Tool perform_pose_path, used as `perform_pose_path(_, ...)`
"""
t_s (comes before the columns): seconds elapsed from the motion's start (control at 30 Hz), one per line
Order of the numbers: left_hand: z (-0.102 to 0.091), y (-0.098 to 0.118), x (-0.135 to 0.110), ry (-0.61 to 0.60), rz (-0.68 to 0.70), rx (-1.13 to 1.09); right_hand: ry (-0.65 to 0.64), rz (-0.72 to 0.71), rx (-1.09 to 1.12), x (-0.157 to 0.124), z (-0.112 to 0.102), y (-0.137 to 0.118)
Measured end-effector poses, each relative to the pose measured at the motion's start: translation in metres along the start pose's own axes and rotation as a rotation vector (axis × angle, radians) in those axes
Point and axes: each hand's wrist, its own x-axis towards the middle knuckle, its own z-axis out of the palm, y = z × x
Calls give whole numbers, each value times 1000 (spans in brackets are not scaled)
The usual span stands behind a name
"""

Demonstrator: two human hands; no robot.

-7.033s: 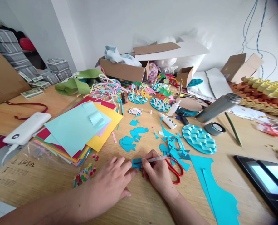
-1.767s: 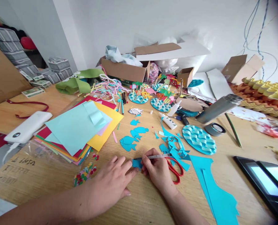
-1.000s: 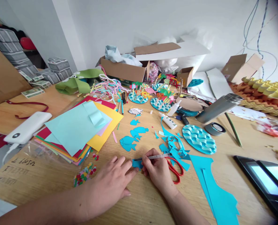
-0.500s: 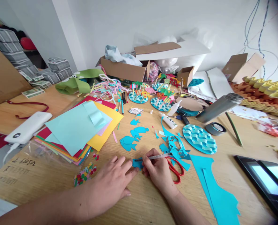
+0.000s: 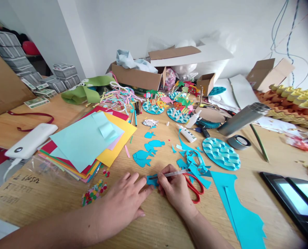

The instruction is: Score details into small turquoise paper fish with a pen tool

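- The right hand [image 5: 174, 192] is clamped on a slim grey pen [image 5: 178, 172], whose dark tip meets a small blue paper piece [image 5: 151, 182].
- The left hand [image 5: 125, 199] lies palm down with fingers apart, fingertips on the paper's left and near edges.
- That piece sits on the bench between both hands; it is plain, bright blue and partly covered, so its full outline cannot be told.
- Just right of the right hand lie red-handled scissors [image 5: 196, 189] and curling blue scraps [image 5: 192, 162]; just beyond the hands are blue fish cut-outs [image 5: 141, 158].
- The bench [image 5: 159, 224] is pale, grained wood, crowded toward its far side; a stack of coloured paper [image 5: 78, 141] spreads left, a steel flask [image 5: 243, 119] leans right.
- Behind stand an open carton [image 5: 138, 77] and a plain whitish wall [image 5: 174, 20].
- Black handwriting [image 5: 28, 178] marks the bench's near left corner, and a white glue bottle [image 5: 188, 134] bears dark lettering; I cannot read either surely.
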Motion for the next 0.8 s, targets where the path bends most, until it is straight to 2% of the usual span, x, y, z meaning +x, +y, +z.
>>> perform_pose_path(0.8,0,0,-1,14,-6,5,-28,-21,-44,-1,-1,2)
